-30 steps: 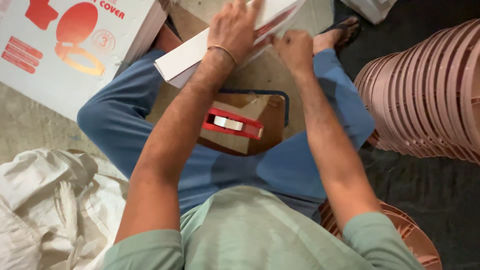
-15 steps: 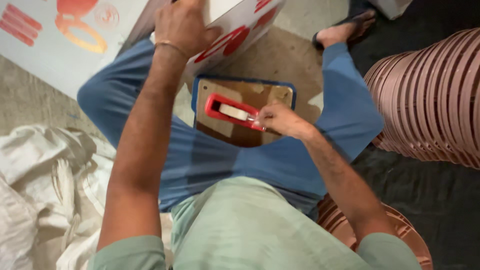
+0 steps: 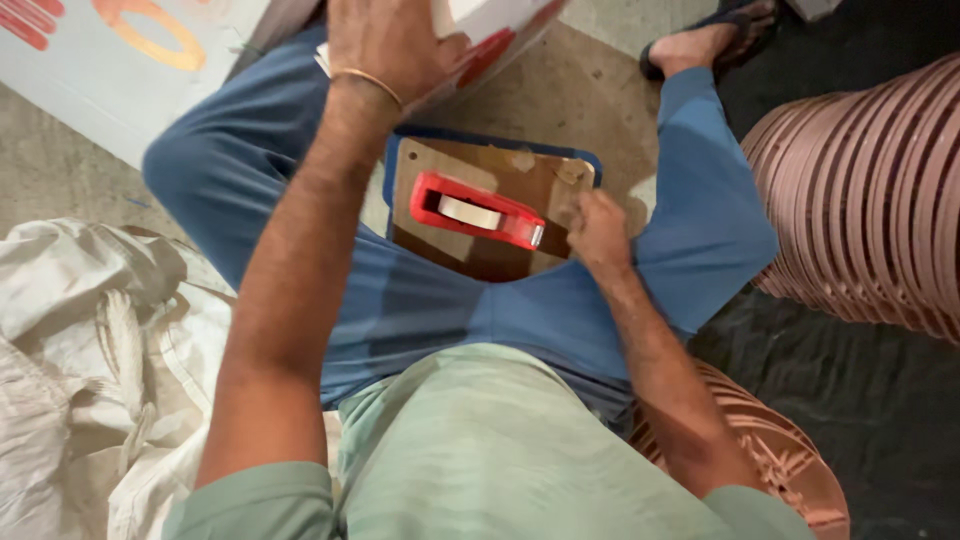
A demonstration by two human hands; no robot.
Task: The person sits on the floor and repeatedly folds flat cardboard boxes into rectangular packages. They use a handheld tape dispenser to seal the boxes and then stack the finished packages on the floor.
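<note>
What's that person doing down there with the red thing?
A person sits on the floor with a brown board between their knees. A red tape dispenser lies on it. Their right hand is at the dispenser's end, at the edge of the board. Their left hand presses on a white box with red print. A stack of pink plastic pieces stands to the right, white sacks to the left.

Concrete floor (image 3: 590, 95), brown board (image 3: 490, 200) on it, white sacks (image 3: 90, 340)
</note>
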